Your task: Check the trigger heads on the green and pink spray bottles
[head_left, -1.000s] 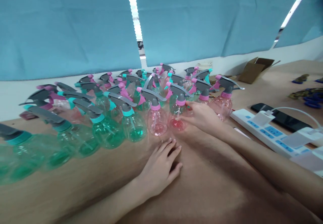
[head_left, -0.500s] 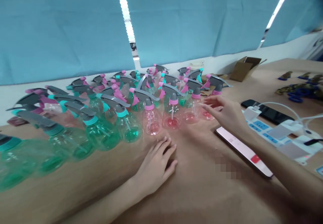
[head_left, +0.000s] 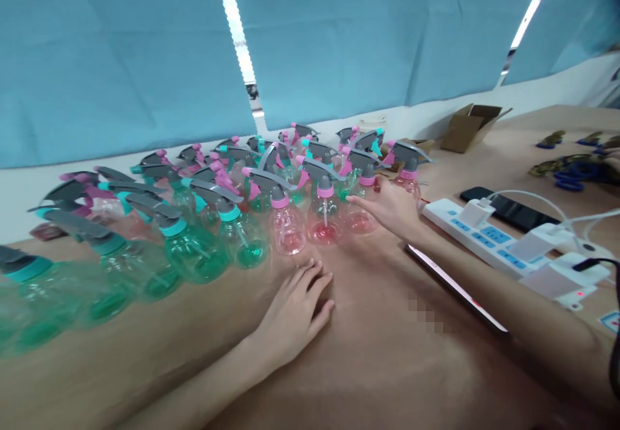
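Note:
My right hand [head_left: 394,205] is at a spray bottle [head_left: 361,220] with a pink collar, grey head and a little pink-red liquid. Its thumb lies across the bottle's front at shoulder height, and the other fingers, partly hidden, bend around the right side by the neck. Just behind that hand stands another pink-collared spray bottle [head_left: 409,181], its lower part covered. My left hand [head_left: 298,310] rests on the brown tabletop [head_left: 368,359], fingers spread and holding nothing. In front of its fingertips are a clear pink spray bottle [head_left: 289,226] and a second with red liquid [head_left: 324,223].
Several green spray bottles [head_left: 196,249] fill the left side, with more rows behind. A lit phone [head_left: 455,288] lies under my right forearm. To the right are a white power strip [head_left: 484,233] with chargers, a dark phone [head_left: 513,210], scissors [head_left: 569,178] and a cardboard box [head_left: 472,126].
My right hand has moved left and forward from beside the rightmost bottle onto the pink-collared bottle next to it. My left hand stays on the table. The view has shifted slightly.

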